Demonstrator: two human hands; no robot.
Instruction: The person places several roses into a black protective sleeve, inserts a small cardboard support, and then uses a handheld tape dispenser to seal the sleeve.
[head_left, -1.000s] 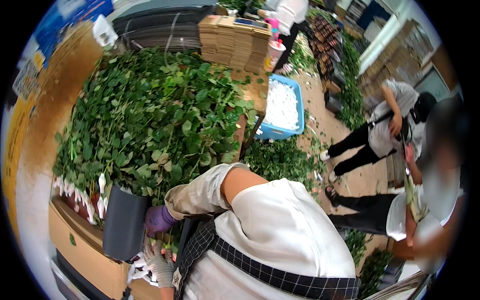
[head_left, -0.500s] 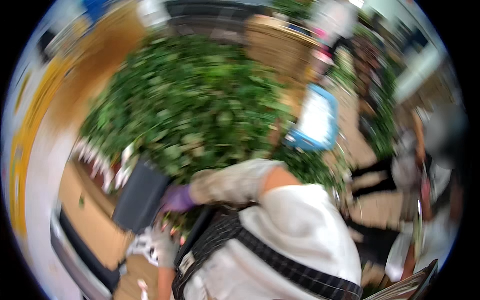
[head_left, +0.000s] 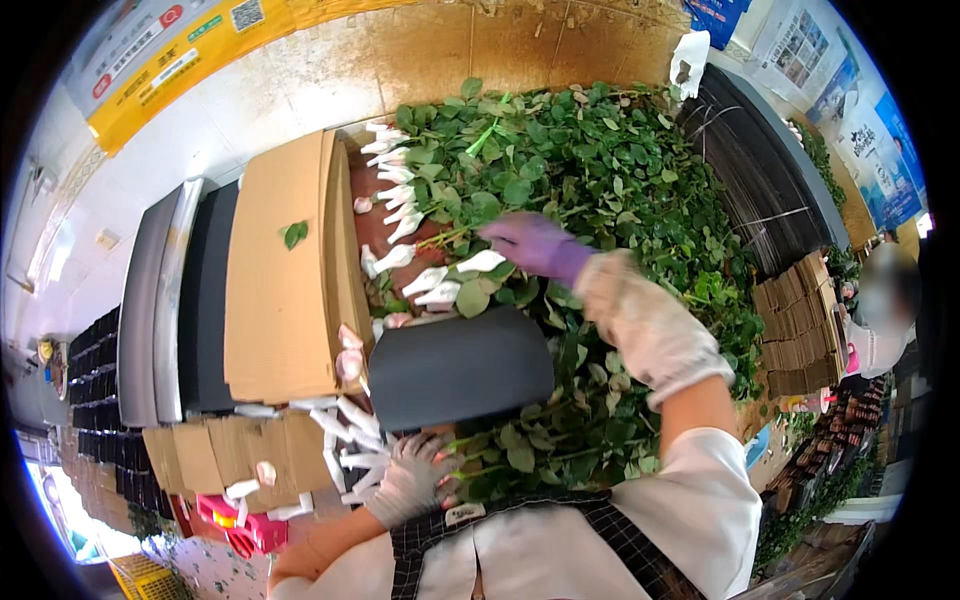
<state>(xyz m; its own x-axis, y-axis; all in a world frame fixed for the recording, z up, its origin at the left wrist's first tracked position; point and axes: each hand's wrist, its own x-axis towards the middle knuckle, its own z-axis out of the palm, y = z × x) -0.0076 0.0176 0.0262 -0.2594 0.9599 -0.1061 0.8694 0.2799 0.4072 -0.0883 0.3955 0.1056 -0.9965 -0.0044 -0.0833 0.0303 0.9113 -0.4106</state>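
Two hands, grips I cannot tell: my purple-gloved right hand [head_left: 535, 246] over leafy rose stems [head_left: 600, 160], grey-gloved left hand [head_left: 412, 482] beside a dark-grey sheet [head_left: 460, 370].

Yellow wall banner [head_left: 212, 58], blue poster [head_left: 901, 160], yellow plastic crate [head_left: 148, 578]

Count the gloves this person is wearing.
2: a purple glove on the right, over the leafy stems; a pale grey glove on the left, by the dark curved panel's near edge. Neither is hidden.
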